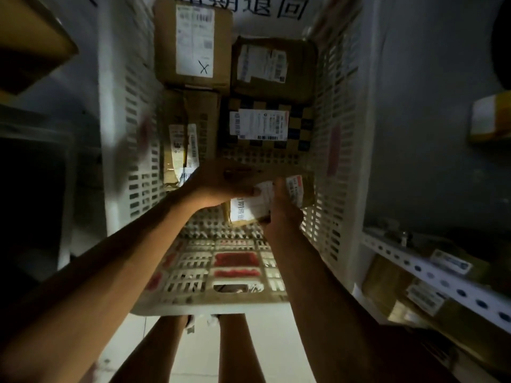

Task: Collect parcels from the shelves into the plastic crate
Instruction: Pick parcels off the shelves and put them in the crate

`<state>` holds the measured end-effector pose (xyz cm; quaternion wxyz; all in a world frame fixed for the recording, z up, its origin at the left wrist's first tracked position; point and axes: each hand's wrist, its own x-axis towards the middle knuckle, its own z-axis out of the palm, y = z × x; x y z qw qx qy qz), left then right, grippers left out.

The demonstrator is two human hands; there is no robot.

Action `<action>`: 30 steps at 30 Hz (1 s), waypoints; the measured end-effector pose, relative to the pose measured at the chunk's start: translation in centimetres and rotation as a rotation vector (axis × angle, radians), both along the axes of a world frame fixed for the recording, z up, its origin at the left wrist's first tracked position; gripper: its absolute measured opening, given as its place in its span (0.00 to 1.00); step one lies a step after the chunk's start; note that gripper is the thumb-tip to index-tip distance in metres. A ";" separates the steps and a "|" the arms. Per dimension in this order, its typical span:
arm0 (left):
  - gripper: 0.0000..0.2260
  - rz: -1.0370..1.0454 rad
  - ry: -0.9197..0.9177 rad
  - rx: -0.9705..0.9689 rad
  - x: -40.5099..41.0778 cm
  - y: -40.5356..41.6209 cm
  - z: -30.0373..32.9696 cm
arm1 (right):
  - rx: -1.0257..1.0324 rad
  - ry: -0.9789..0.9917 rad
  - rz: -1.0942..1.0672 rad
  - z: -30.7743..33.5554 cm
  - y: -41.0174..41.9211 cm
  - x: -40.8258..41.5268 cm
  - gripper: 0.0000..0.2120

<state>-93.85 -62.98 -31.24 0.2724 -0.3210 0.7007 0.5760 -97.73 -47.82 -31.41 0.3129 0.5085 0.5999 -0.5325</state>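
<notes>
I look straight down into a white slatted plastic crate (329, 167) that holds several cardboard parcels with white labels, among them a tall box marked with an X (193, 42) and a checkered box (265, 125). Both of my hands are inside the crate near its front. My left hand (218, 183) grips the left side of a small brown parcel (257, 200) with a white label. My right hand (282, 208) holds the same parcel from the right and below. The parcel hangs just above the crate's floor.
A perforated metal shelf rail (442, 275) runs at the lower right with labelled parcels (423, 297) under it. Another box (489, 117) sits on the right shelf, and a brown box (30, 42) at the upper left. My legs stand on a pale floor (204, 352) below the crate.
</notes>
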 end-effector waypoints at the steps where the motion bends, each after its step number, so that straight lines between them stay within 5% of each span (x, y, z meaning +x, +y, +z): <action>1: 0.34 0.030 0.015 -0.039 0.0 0.0 0.0 | 0.019 -0.021 0.010 -0.3 -0.2 -0.6 0.21; 5: 0.37 0.139 0.095 -0.092 -0.2 1.0 -0.1 | 0.180 -0.071 0.069 -1.1 -0.7 -1.9 0.39; 8: 0.30 0.050 0.042 -0.181 -0.6 2.0 0.7 | 0.203 -0.059 -0.004 -1.9 -0.8 -2.7 0.34; 12: 0.26 0.179 0.017 -0.223 -1.0 3.0 -0.3 | 0.137 -0.044 -0.053 -2.9 -1.3 -4.0 0.28; 18: 0.20 0.365 0.026 -0.282 -2.3 2.8 -4.3 | -0.177 -0.056 0.127 -4.7 -2.1 -5.7 0.33; 22: 0.24 0.286 0.009 -0.249 -1.8 2.7 -5.8 | -0.148 -0.058 0.005 -6.2 -2.9 -5.5 0.25; 30: 0.27 0.179 -0.067 -0.216 0.4 2.2 -5.8 | -0.233 -0.067 0.053 -6.0 -2.7 -3.8 0.28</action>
